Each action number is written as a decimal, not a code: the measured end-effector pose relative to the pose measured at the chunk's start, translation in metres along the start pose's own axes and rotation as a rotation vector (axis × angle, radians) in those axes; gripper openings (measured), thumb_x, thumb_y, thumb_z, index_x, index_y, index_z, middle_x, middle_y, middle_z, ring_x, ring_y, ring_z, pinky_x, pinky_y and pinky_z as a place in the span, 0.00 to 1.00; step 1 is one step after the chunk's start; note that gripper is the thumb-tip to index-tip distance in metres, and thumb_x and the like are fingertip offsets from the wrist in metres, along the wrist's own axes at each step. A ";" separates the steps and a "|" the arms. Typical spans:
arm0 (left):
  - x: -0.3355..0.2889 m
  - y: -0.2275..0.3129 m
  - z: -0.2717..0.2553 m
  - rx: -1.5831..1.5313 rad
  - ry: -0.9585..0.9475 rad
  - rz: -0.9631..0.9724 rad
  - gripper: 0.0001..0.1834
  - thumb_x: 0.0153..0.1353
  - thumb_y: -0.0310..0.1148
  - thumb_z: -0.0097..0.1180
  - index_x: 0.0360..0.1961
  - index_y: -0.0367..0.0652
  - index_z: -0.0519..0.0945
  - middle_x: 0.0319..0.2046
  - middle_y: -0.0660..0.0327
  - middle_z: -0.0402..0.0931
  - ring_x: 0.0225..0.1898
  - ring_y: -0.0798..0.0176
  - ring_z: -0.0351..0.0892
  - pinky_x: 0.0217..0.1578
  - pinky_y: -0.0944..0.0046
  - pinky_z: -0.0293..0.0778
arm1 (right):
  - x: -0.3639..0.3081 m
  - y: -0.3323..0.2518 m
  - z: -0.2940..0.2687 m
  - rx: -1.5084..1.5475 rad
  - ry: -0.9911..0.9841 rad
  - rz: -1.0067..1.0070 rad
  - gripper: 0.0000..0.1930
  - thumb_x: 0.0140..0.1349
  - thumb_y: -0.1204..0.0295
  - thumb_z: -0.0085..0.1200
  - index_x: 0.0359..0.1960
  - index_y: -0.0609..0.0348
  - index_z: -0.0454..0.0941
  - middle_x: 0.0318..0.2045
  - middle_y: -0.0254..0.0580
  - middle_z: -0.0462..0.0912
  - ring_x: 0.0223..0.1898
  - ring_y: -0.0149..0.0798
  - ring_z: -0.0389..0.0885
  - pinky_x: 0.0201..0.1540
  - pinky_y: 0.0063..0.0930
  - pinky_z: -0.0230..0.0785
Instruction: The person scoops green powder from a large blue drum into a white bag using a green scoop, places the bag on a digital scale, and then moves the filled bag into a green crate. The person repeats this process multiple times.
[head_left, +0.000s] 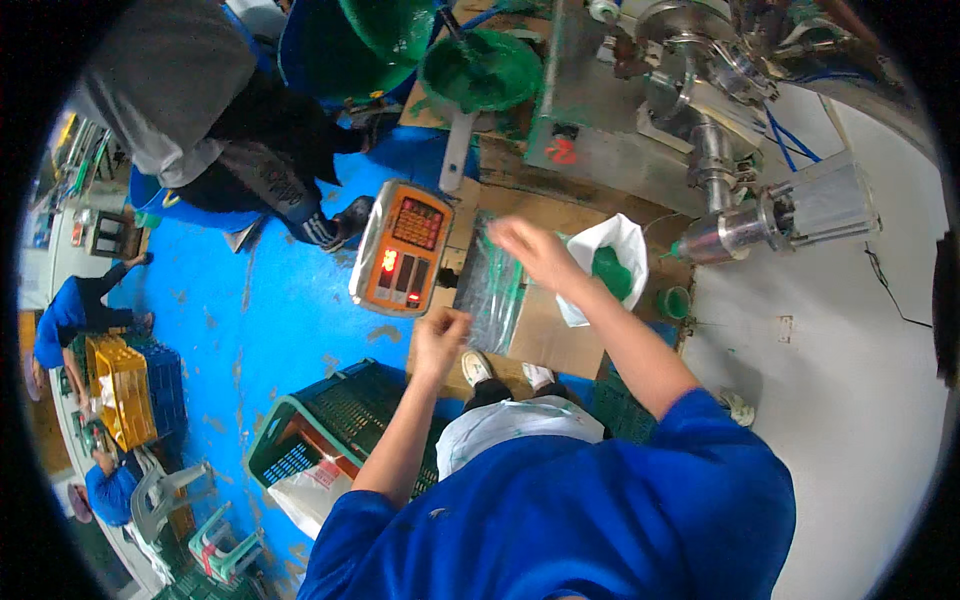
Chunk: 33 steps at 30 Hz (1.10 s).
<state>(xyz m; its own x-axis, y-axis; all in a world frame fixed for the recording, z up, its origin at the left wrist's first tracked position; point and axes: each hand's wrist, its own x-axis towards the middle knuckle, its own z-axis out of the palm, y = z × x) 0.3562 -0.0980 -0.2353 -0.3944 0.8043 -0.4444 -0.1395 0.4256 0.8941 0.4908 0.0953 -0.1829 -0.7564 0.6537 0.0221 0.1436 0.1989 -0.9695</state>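
Left hand (440,340) just off the near right corner of the orange scale (406,248); fingers curled inward, cannot tell whether they grip anything. Right hand (530,250) blurred, over the far part of the clear plastic sheets (490,310); finger spacing cannot be told. Sheets lie flat along the left edge of the cardboard (558,338). White bag (629,231), mouth open, green material (612,272) inside, sits by the cardboard's far right corner, beside the right wrist.
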 end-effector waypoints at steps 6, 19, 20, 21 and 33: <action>0.014 -0.016 0.131 -0.225 -0.262 -0.251 0.15 0.54 0.31 0.59 0.42 0.38 0.74 0.33 0.60 0.76 0.33 0.67 0.76 0.35 0.68 0.73 | -0.103 0.124 -0.178 -0.910 0.712 0.328 0.11 0.62 0.65 0.46 0.34 0.60 0.75 0.30 0.41 0.79 0.36 0.37 0.78 0.41 0.32 0.66; -0.011 0.021 0.182 0.466 0.429 0.225 0.11 0.44 0.30 0.58 0.31 0.37 0.78 0.26 0.47 0.77 0.32 0.45 0.77 0.35 0.53 0.71 | -0.105 0.036 -0.165 -0.865 0.045 -0.038 0.11 0.55 0.74 0.51 0.40 0.61 0.69 0.36 0.55 0.72 0.39 0.58 0.71 0.42 0.43 0.64; -0.021 0.021 0.172 0.520 0.523 0.305 0.10 0.45 0.30 0.58 0.31 0.39 0.78 0.26 0.48 0.78 0.31 0.48 0.78 0.34 0.54 0.71 | -0.117 0.023 -0.146 -0.892 0.130 -0.211 0.10 0.53 0.77 0.51 0.36 0.65 0.69 0.36 0.55 0.71 0.39 0.57 0.71 0.42 0.42 0.64; -0.030 0.019 0.158 0.316 0.437 0.125 0.11 0.46 0.32 0.59 0.31 0.38 0.78 0.25 0.52 0.77 0.30 0.55 0.77 0.33 0.57 0.70 | -0.125 0.011 -0.131 -0.851 0.142 -0.183 0.09 0.50 0.79 0.52 0.34 0.68 0.69 0.35 0.54 0.69 0.39 0.55 0.70 0.41 0.40 0.64; -0.218 0.046 -0.036 -1.043 0.267 0.210 0.09 0.54 0.31 0.60 0.32 0.40 0.73 0.29 0.66 0.73 0.31 0.73 0.71 0.32 0.69 0.68 | -0.074 -0.154 0.077 0.573 -0.328 0.349 0.12 0.62 0.77 0.47 0.24 0.51 0.59 0.24 0.28 0.69 0.29 0.22 0.68 0.32 0.19 0.64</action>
<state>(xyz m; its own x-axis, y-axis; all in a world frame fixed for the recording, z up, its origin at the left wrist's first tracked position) 0.4027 -0.2683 -0.0951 -0.6668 0.6503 -0.3639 -0.6968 -0.3710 0.6139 0.4756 -0.0402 -0.0537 -0.8923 0.3398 -0.2971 0.1229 -0.4505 -0.8843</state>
